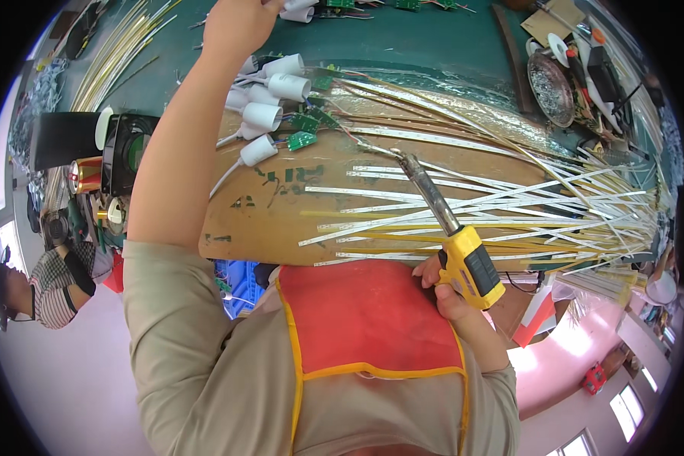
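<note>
My right hand (447, 292) is wrapped round the grip of a yellow and black soldering gun (471, 262). Its long metal barrel slants up and left, the tip close to thin wires beside small green circuit boards (302, 140). My left arm stretches far forward; the left hand (239, 26) is at the upper edge, beside white cylindrical lamp bases (298, 14), with its fingers mostly cut off by the picture's edge. More white lamp bases (261, 116) with cords lie in a cluster below it, wired to the boards. Narrow white LED strips (418, 199) fan out to the right across a brown board (266, 220).
A round metal dish (551, 87) and tools crowd the far right. On the left stand a black box-shaped device (125, 156) and a bundle of thin strips (121, 53). A blue crate (239, 281) sits below the table edge. Another person (61, 285) is at the left.
</note>
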`<state>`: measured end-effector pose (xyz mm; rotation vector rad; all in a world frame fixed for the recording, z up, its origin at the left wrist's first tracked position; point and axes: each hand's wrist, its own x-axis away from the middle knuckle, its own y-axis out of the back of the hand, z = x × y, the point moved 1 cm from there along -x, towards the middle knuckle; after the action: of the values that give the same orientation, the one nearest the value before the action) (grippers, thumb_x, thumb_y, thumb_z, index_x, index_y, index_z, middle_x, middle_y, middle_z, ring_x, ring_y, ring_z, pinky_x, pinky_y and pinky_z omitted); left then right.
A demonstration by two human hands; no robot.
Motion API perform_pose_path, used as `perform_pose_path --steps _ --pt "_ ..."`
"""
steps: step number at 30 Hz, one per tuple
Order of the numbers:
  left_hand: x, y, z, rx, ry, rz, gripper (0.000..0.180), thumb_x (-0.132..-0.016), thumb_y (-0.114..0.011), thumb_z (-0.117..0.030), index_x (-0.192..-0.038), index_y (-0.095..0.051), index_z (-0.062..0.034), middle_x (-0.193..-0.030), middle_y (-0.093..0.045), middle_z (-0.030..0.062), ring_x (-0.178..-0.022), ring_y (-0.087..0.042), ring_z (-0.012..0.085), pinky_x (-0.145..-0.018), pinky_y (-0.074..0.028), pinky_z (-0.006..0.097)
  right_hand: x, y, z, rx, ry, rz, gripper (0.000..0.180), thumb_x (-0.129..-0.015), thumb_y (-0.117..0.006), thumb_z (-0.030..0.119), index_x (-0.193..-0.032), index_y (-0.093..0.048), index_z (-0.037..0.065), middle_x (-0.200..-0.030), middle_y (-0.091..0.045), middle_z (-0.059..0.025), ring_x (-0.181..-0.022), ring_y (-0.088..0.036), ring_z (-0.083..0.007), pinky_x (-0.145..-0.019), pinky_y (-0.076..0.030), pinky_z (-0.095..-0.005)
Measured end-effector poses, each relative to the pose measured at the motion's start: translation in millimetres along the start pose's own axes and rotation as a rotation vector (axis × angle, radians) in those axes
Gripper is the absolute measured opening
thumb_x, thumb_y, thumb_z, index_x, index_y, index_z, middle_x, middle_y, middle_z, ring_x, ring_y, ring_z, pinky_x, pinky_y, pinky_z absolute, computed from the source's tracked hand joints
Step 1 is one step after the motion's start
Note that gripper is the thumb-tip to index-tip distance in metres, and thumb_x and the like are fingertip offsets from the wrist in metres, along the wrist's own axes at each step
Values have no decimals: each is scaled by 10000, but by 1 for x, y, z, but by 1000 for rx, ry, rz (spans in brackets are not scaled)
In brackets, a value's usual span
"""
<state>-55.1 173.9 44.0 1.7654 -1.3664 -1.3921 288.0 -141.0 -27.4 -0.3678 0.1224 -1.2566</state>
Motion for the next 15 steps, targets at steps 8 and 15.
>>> perform_pose_path --steps 8,15 --pt "45 68 -30 262 82 11 250 -847 -713 -119 -1084 -706 -40 -1010 -709 57 -919 -646 152 -850 -487 276 -1 0 4 -56 16 -60 724 -874 -720 433 -1399 -365 82 -809 -528 -21 -699 -535 -162 -745 -508 -399" --pt "166 120 -33 244 -62 426 213 -773 -716 -20 -982 -707 -55 -881 -679 86 -837 -650 251 -770 -498 331 -3 -3 7 -59 12 -57 749 -872 -717 465 -1427 -364 107 -780 -507 -8 -677 -524 -155 -734 -502 -392"
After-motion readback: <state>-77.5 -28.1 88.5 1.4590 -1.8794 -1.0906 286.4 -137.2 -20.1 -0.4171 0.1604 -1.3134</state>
